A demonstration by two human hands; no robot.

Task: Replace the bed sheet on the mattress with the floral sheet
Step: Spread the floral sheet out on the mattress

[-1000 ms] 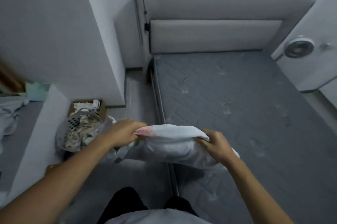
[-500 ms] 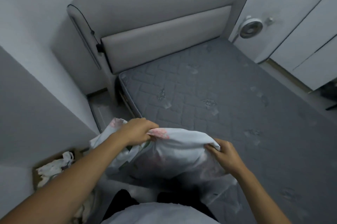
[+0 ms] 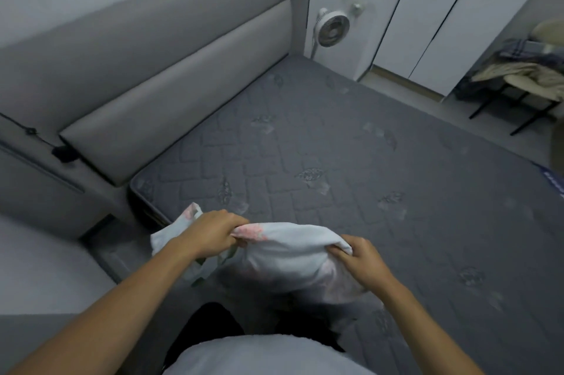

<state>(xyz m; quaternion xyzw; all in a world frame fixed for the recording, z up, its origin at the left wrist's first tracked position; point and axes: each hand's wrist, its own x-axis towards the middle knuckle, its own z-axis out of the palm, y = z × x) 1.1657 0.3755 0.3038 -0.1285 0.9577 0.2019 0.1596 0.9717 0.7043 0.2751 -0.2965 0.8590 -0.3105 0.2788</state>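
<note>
Floral sheet (image 3: 293, 255) bunched, gripped by left hand (image 3: 210, 232) and right hand (image 3: 363, 261), above bare mattress (image 3: 351, 167)

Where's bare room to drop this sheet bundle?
The whole mattress top is bare from the headboard to the fan corner. Crowded only at the near edge, where both hands grip the floral sheet.

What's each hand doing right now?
Left hand: closed, gripping the floral sheet.
Right hand: closed, gripping the same sheet's other end.
</note>
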